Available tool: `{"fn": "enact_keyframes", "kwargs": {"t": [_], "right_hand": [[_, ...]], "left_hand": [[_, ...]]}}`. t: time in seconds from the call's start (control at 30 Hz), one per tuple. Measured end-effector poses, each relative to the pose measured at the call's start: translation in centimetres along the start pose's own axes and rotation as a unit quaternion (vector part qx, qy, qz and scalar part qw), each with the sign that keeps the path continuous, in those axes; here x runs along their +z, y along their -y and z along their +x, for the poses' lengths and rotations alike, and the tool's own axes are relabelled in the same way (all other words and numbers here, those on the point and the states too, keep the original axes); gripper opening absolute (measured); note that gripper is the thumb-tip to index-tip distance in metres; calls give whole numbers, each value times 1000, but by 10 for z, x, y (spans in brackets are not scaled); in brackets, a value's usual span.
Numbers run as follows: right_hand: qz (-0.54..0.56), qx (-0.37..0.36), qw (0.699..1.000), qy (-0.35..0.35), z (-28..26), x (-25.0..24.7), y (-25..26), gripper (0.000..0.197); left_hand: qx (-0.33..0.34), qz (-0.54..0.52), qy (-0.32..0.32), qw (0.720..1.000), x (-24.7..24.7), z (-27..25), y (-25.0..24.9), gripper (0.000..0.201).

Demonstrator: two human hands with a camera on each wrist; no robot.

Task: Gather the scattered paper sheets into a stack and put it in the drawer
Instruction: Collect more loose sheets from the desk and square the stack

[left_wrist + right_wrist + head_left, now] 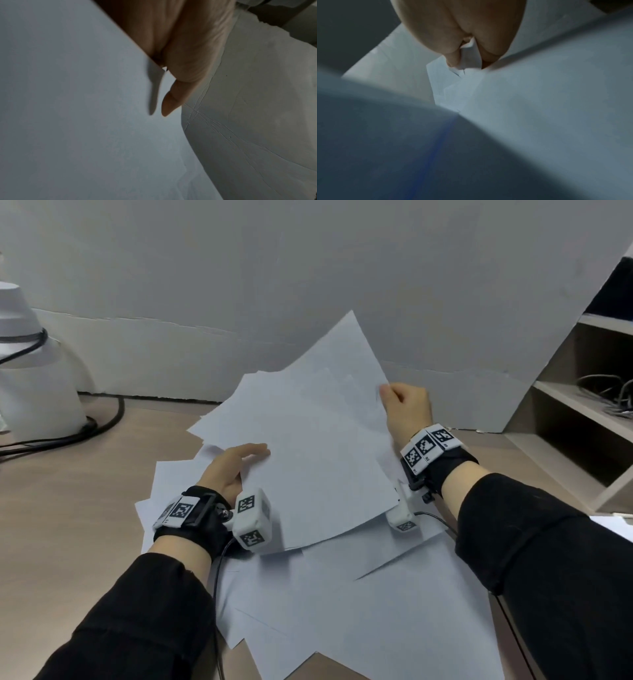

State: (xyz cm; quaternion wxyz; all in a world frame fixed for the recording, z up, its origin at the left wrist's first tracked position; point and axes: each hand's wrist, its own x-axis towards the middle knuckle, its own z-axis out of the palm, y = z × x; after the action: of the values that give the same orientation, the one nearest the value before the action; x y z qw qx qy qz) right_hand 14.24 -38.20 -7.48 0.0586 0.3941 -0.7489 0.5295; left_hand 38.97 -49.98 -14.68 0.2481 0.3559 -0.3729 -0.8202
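A loose bundle of white paper sheets (318, 440) is lifted off the table, tilted up toward the wall. My left hand (239, 463) holds its left edge, thumb on top and fingers hidden beneath. My right hand (394, 395) grips the bundle's upper right edge. In the left wrist view the thumb (171, 100) lies along the sheets (77, 108). The right wrist view has the fingertips (453, 59) pinching several uneven sheet edges (539, 101). More sheets (359, 604) lie scattered flat on the table below. No drawer is in view.
The wooden table (68, 525) runs up to a grey wall. A white rounded device (34, 378) with black cables (106, 422) stands at the far left. An open shelf unit (582, 412) holding tangled wires stands at the right.
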Motion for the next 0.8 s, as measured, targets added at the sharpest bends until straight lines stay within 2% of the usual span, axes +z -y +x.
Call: {"fn": "enact_keyframes", "kwargs": {"t": [0.07, 0.17, 0.37, 0.43, 0.5, 0.6, 0.67, 0.73, 0.8], "right_hand": [[12, -5, 1000, -12, 4, 0, 14, 26], [35, -12, 999, -34, 9, -2, 33, 33], [149, -61, 982, -97, 12, -13, 63, 21], [174, -48, 982, -63, 6, -16, 67, 24], [155, -26, 987, 16, -6, -20, 65, 27], [33, -6, 986, 165, -23, -28, 46, 34], [-36, 15, 973, 225, -36, -31, 26, 34], [-33, 60, 969, 237, -47, -32, 7, 31], [-13, 103, 964, 244, -53, -31, -11, 32]], "left_hand": [[-16, 1, -8, 1000, -1, 1, 1, 17], [-32, 27, -20, 999, -1, 4, 3, 31], [-24, 50, -42, 998, 1, 5, 2, 31], [-22, 45, -50, 997, 1, 1, 0, 30], [-15, 35, -52, 998, 2, -3, 1, 24], [17, -25, -38, 999, 5, -6, 2, 22], [33, -98, 18, 994, 7, -5, 3, 38], [30, -130, 43, 990, 5, -4, 2, 72], [34, -127, 67, 989, 3, -3, 1, 89]]}}
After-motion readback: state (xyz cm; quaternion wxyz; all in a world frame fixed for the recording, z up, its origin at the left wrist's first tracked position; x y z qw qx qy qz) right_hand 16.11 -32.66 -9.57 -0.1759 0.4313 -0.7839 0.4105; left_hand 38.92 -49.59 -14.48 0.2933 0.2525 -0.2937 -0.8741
